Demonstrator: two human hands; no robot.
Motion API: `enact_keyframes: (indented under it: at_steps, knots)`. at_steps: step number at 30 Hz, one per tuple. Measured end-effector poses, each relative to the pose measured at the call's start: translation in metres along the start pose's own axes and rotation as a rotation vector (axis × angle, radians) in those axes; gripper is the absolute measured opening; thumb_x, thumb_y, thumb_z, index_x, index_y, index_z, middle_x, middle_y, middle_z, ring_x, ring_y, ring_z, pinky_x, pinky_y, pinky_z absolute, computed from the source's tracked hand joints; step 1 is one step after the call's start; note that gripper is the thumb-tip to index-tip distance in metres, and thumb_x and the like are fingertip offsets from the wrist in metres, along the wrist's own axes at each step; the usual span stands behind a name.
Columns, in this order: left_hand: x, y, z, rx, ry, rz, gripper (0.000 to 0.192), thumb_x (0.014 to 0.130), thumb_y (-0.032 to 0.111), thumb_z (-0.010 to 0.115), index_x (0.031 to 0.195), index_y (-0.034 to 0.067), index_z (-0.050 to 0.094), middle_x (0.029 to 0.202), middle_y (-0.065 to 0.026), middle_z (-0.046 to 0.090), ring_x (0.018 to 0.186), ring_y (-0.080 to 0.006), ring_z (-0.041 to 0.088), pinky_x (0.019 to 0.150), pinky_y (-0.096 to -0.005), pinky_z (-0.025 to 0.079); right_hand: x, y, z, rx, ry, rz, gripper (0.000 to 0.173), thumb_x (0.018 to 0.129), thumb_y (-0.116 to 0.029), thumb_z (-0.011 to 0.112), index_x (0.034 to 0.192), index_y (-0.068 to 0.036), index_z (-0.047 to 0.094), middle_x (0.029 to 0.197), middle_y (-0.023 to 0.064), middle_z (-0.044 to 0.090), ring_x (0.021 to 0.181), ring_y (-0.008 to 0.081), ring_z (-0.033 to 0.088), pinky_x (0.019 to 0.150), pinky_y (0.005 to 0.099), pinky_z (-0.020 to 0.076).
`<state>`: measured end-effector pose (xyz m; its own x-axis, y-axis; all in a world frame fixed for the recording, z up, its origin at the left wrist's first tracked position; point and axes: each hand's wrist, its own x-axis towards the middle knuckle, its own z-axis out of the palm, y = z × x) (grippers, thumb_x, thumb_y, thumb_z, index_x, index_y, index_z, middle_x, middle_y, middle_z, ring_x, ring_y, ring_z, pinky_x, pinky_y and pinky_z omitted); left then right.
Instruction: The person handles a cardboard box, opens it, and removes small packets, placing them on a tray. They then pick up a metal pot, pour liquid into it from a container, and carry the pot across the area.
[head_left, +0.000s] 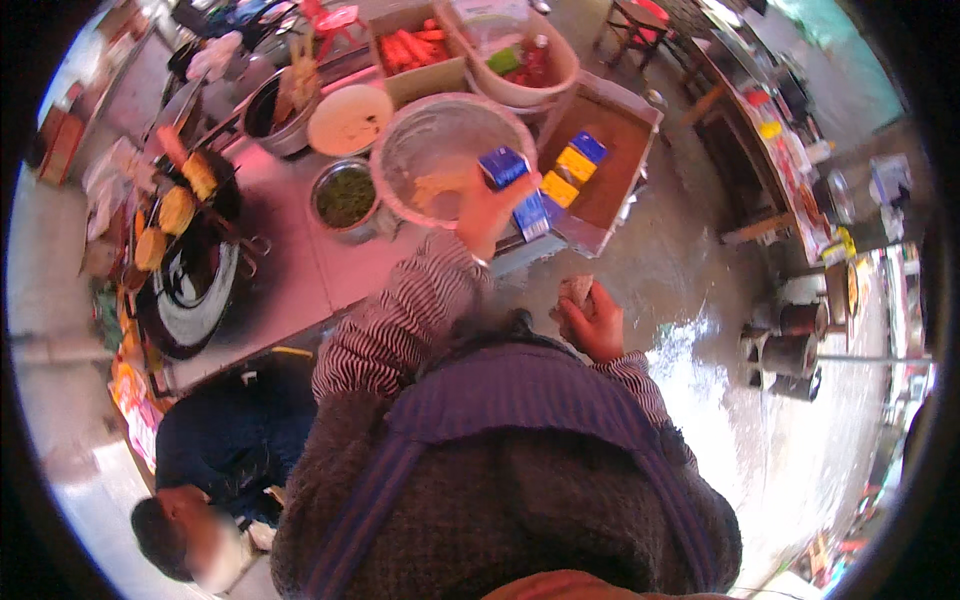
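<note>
My left hand (486, 210) is held over the table's edge, at a blue box (502, 166) that sits between its spread thumb and fingers; another blue-and-white box (532, 216) lies just beside it. Behind the hand stands a large round basin (390, 161) with yellowish, floury matter inside. Lower and to the right, my right hand (598, 322) is closed round a crumpled brownish-pink item (575, 289), perhaps a cloth or paper. An open cardboard box (622, 172) right of the basin holds yellow boxes (560, 189) and a blue one (588, 148).
A metal bowl of chopped greens (345, 196), a pot (277, 120) and a round pale board (350, 120) stand on the table. A wok (187, 300) with fried pieces on a rack is at left. Another person (232, 442) is at lower left. The floor looks wet.
</note>
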<state>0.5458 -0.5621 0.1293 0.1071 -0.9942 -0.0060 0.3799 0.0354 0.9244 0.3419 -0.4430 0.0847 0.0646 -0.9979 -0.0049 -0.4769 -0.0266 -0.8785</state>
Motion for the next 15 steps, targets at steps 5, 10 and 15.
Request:
enact_keyframes:
  at_steps: [5,10,15]
  knots:
    - [0.089,-0.024,0.064,-0.014,0.020,0.111,0.057,0.065,0.009,0.078,0.107,0.001,0.041,0.091,-0.0064,0.055,0.079,-0.0135,0.056,0.069,-0.0286,0.050,0.013,0.032,-0.034,-0.099,0.087,0.021,0.032,0.077,-0.024,0.066,0.102,-0.005,0.059,0.091,0.0168,0.063,0.083,0.0323,0.062,0.073,0.0373,0.0485]
    - [0.156,-0.053,0.126,0.185,0.053,0.182,0.062,0.061,0.008,0.079,0.107,0.000,0.039,0.092,-0.0082,0.054,0.078,-0.0151,0.057,0.069,-0.0282,0.050,0.033,0.064,-0.066,-0.075,0.138,0.038,0.034,0.076,-0.026,0.067,0.102,-0.006,0.060,0.090,0.0174,0.063,0.084,0.0329,0.062,0.071,0.0382,0.0486]
    - [0.196,-0.098,0.158,0.534,0.079,0.185,0.063,0.057,0.011,0.079,0.105,-0.001,0.040,0.092,-0.0104,0.055,0.079,-0.0173,0.058,0.067,-0.0302,0.051,0.056,0.101,-0.087,0.032,0.135,0.126,0.033,0.076,-0.028,0.067,0.100,-0.006,0.060,0.090,0.0175,0.063,0.084,0.0332,0.062,0.071,0.0382,0.0487]
